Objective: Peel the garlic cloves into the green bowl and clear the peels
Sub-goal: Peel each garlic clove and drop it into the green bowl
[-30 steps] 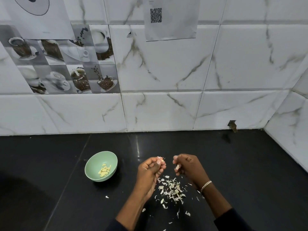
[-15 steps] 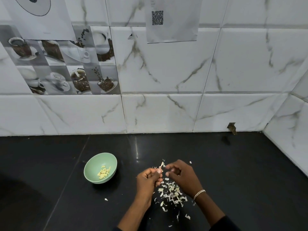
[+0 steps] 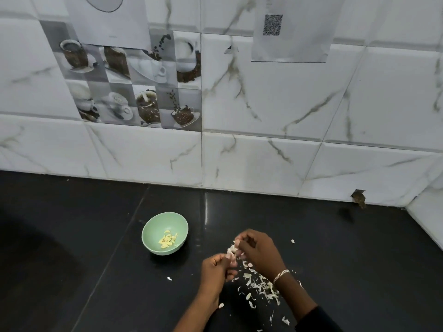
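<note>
Plainly the small pale garlic clove (image 3: 232, 250) is a light, hard little thing in loose, papery skin, held just above the glossy black stone counter (image 3: 72, 259) between the two hands. The left hand (image 3: 217, 271) has its fingers curled and pinches the clove from below, while the right hand (image 3: 259, 251) curls over it, fingertips nipping at the skin. A bare clove is likely slick, so a firm pinch on its ends seems wise, with a nail working the skin's edge. The round pale-green bowl (image 3: 153, 248), holding yellowish peeled cloves (image 3: 167, 239), stands near on the left, apart from the hands, with open counter between. The scattered white papery peels (image 3: 260, 286) lie under the right wrist; featherlight, they would likely fly if swept fast. The white marbled tile wall (image 3: 239, 164) stands well behind.
</note>
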Motion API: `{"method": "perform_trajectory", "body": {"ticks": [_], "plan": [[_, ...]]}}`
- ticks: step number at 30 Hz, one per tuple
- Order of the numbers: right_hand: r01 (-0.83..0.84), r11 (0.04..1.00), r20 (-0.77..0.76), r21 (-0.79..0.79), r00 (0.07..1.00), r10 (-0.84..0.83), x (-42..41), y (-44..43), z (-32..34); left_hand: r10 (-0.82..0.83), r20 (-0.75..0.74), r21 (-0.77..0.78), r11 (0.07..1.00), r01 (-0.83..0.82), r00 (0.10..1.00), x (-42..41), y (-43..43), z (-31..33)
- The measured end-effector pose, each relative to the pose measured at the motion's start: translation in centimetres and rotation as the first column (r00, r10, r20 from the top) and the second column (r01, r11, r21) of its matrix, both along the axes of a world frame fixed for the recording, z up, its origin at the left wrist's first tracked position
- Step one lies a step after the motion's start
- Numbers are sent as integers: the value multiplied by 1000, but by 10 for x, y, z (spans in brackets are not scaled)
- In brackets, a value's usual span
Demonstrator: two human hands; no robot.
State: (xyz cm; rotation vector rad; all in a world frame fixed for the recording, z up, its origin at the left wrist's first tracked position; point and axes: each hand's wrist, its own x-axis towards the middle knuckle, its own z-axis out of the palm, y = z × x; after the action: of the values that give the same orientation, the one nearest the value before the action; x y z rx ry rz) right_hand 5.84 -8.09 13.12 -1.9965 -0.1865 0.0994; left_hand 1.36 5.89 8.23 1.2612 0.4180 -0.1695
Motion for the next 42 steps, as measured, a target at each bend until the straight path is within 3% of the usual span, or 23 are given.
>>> {"method": "perform_trajectory", "body": {"ticks": [5,10,17,21,27,32,42], "plan": [[-92,993,-120,79,988,101,32,71,-3,4,-126,3,1000,-3,992,-8,22,-16],[-185,983,-169,13,968,185,60,142,-12,96,-172,-24,995,-102,980,-10,54,-20],[-206,966,-198,-155,965,174,82,197,-22,184,-215,-38,980,-196,959,-15,95,-26],[-158,977,-211,-140,969,127,88,199,-24,209,-243,-36,974,-224,947,-19,105,-32],[-53,997,-165,50,984,61,84,145,-6,173,-240,-35,982,-187,955,-16,98,-34],[64,987,-177,144,984,-38,59,49,6,117,-183,-38,991,-126,976,-3,70,-29],[391,899,-220,-199,876,-429,-23,-142,-63,-70,-95,-11,998,70,993,14,-15,-18]]}}
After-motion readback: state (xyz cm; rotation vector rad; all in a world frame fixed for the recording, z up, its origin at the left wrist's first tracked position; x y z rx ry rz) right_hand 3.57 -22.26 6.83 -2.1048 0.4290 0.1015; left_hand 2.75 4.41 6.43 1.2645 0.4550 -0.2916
